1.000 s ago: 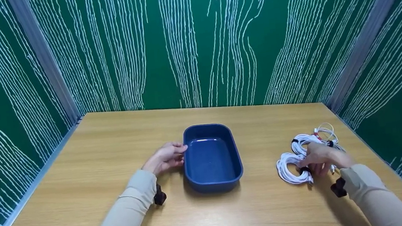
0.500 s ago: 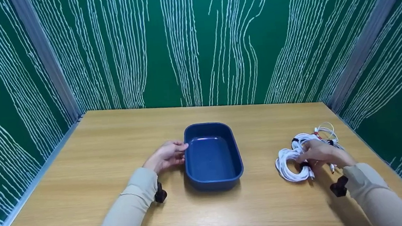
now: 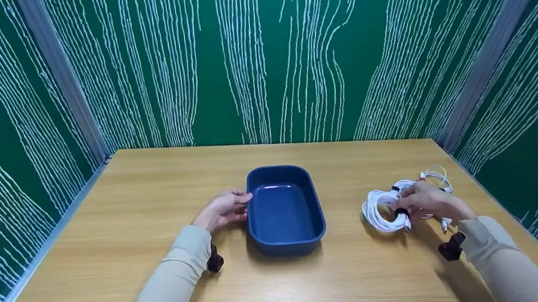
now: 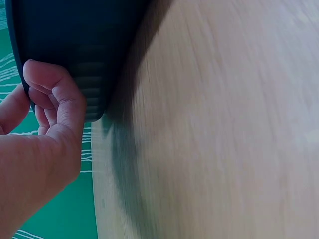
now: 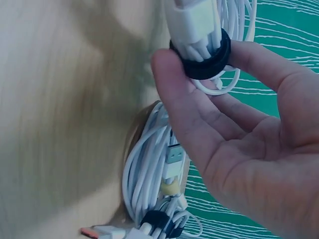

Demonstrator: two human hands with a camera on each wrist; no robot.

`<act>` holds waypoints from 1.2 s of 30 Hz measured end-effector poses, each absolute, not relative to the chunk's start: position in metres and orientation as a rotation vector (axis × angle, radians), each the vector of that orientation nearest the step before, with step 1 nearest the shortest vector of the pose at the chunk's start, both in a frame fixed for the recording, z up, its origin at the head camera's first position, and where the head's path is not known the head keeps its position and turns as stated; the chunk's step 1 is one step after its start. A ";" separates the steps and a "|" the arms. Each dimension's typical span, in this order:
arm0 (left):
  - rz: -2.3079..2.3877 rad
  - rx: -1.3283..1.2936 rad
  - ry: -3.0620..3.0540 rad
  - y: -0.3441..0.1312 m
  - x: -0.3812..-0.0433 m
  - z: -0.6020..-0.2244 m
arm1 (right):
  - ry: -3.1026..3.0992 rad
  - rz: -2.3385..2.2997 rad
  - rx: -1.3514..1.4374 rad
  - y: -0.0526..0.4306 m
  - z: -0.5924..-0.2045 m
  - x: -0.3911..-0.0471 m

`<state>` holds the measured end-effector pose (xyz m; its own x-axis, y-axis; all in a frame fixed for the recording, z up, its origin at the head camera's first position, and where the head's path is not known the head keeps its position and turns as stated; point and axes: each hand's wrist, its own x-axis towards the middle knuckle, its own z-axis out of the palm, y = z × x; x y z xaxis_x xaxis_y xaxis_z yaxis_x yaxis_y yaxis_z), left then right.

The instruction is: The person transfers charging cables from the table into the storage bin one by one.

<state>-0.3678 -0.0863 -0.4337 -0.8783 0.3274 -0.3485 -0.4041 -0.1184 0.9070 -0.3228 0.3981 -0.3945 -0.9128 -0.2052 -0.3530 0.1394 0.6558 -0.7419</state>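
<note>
Left hand: narrow grip, thumb and curled fingers pinching the left rim of the blue bin. Bin sits on the wooden table, near the middle of the scene, long side running near to far.

Right hand: holding a white cable coil, pinched at its black strap between thumb and fingers. Coil is held clear of the table, on the right side, well apart from the bin; its loop sticks out left of the hand. White plug shows just beside the strap in the right wrist view.

More white cables lie on the table at the right, just beyond and partly behind the right hand. Same wrist view shows a USB plug and another black strap on them, plus an orange-tipped plug. Thin cable loop at their far side, red tie next to it.

Both sleeves beige. Green wall with white lines at the far side.
</note>
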 end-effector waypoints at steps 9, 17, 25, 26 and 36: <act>2.028 -0.036 1.679 -0.087 -0.368 -0.433 | 2.440 -1.228 -0.073 0.387 -0.386 -0.332; 2.026 -0.057 1.684 -0.086 -0.369 -0.434 | 2.433 -1.206 -0.070 0.376 -0.378 -0.339; 2.043 -0.097 1.679 -0.084 -0.368 -0.434 | 2.387 -1.306 -0.105 0.364 -0.375 -0.349; 2.044 -0.102 1.680 -0.084 -0.368 -0.434 | 2.381 -1.319 -0.117 0.363 -0.374 -0.351; 2.036 -0.087 1.692 -0.084 -0.366 -0.433 | 2.338 -1.393 -0.145 0.350 -0.368 -0.360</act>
<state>-0.3663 -0.0839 -0.4330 -0.8787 0.3247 -0.3498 -0.4033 -0.1132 0.9080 -0.3596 0.3496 -0.3681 -0.9090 -0.2942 -0.2951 0.1194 0.4946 -0.8609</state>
